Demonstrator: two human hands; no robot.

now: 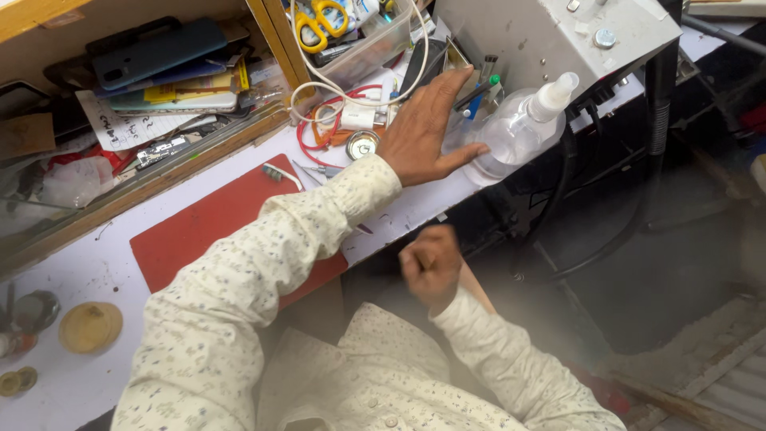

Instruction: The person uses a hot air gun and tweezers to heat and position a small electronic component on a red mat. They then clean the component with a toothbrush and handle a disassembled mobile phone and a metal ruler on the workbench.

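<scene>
Bottle [519, 132], clear plastic with a white spray top, is lying tilted at the tabletop [72, 383] edge, beside a grey box [550, 40]. Left hand [427, 132] is resting flat next to it, fingers [447, 88] spread apart, thumb touching the bottle's side, remaining fingers pointing toward a tangle of white cable [351, 96]. Right hand [431, 263] is hovering below the tabletop edge, fingers curled together in a fist, well apart from the bottle.

Lying on the white tabletop [72, 383]: red mat [207, 227], tan round lid [90, 326], yellow-handled scissors [319, 20], stacked phones [159, 52].
</scene>
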